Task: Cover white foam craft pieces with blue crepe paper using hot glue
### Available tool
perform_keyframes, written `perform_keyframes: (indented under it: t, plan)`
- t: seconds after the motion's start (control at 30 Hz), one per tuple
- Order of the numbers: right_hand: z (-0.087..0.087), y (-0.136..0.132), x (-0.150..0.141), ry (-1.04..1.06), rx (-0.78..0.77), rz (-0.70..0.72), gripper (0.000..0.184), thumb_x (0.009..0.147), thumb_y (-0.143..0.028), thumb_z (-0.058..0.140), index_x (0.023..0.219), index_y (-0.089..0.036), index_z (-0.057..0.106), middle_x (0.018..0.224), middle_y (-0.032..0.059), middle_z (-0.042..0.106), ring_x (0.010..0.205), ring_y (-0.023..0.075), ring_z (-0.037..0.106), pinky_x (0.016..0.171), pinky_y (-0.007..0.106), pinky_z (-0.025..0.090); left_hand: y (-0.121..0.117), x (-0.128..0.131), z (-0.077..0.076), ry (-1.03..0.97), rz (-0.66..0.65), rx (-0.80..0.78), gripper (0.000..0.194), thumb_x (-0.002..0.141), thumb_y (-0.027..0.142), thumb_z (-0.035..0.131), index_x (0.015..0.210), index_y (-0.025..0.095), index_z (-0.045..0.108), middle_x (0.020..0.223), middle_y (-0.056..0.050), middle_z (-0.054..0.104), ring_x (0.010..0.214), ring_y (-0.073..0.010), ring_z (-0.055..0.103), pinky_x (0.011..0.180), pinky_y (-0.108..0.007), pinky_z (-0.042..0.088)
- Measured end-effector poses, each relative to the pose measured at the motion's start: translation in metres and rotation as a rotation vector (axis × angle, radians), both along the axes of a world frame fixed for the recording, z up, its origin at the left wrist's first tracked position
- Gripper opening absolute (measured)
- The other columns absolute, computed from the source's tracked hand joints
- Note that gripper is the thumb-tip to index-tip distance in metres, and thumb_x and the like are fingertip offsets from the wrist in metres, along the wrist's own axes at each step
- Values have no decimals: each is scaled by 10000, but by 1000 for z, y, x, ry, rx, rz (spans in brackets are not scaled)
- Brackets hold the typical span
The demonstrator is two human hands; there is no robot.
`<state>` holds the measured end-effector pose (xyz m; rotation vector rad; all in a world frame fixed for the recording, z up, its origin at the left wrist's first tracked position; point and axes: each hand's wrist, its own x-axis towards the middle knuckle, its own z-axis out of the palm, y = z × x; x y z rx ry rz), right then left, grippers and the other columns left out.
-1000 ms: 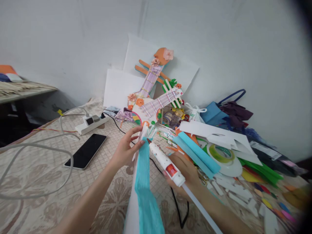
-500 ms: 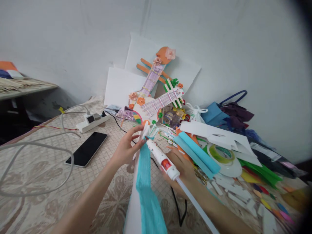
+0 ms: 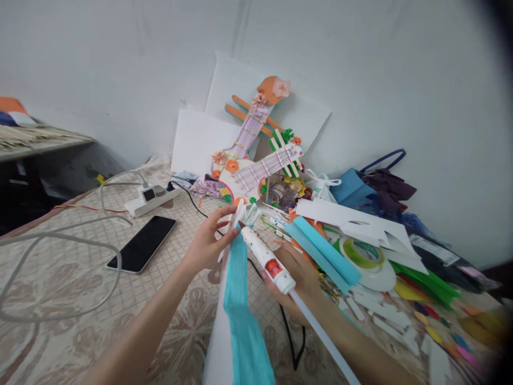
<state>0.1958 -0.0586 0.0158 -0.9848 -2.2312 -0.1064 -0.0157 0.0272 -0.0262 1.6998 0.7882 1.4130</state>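
A white board piece edged with turquoise crepe paper [image 3: 236, 283] stretches from the bottom of the view up to my left hand [image 3: 210, 240]. That hand pinches its far end between thumb and fingers. My right hand [image 3: 298, 272] is wrapped round a white hot glue gun [image 3: 262, 254] with a red trigger area. The gun's dark nozzle touches or nearly touches the crepe paper beside my left thumb; which, I cannot tell. Out of the gun's back runs a long translucent glue stick [image 3: 320, 331].
Two decorated paper guitars [image 3: 256, 176] lean near the wall. Left are a phone [image 3: 144, 244], a power strip [image 3: 150, 202] and looping cables. To the right lie a turquoise crepe roll [image 3: 324, 248], tape [image 3: 362, 253], white card [image 3: 356, 224] and scraps. A black cord [image 3: 294, 342] hangs below my right hand.
Almost nothing differs. The glue gun's nozzle has shifted very slightly up along the crepe edge, and both hands keep their hold.
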Motion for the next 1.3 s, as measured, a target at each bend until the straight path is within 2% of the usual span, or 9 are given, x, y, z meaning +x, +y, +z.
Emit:
perform_keyframes:
  t: [0.13,0.47,0.63,0.97,1.17,1.3]
  plan:
    - [-4,0,1,16,-37,-13,99,935,-208,490,854,-244,447,762,10,534,682,190,554,545,298,396,1,0,-1,-7,0,2,425,861,400,665,1258,277,574,1380,-95,562,1302,-299,508,1069,-490,430]
    - [2,2,-1,67,38,40,83,901,-174,490,847,-231,459,738,4,515,687,189,511,575,312,381,2,-1,-3,18,7,21,417,877,368,647,1275,278,559,1382,-93,554,1295,-287,511,1061,-492,434]
    - [2,2,-1,52,48,14,78,891,-166,500,857,-231,471,745,14,528,697,195,521,571,313,391,2,-1,-2,12,6,14,420,870,369,655,1269,275,564,1384,-94,556,1297,-286,510,1068,-489,433]
    - [-6,0,2,11,-34,-2,86,914,-181,493,860,-239,460,767,18,519,734,207,553,593,303,427,1,0,0,-16,-2,-1,428,851,377,677,1255,276,581,1376,-97,567,1292,-298,517,1060,-493,435]
    - [0,0,0,21,10,3,92,917,-179,488,850,-235,458,746,12,521,685,192,543,577,301,420,2,0,-1,0,-2,13,428,856,369,672,1263,285,570,1383,-88,560,1297,-291,512,1062,-493,432]
    - [5,1,-3,61,53,-3,64,907,-170,486,911,-233,493,729,10,523,695,203,548,587,308,433,2,-1,-3,2,7,8,437,853,370,677,1266,278,567,1398,-95,549,1304,-296,507,1066,-493,431]
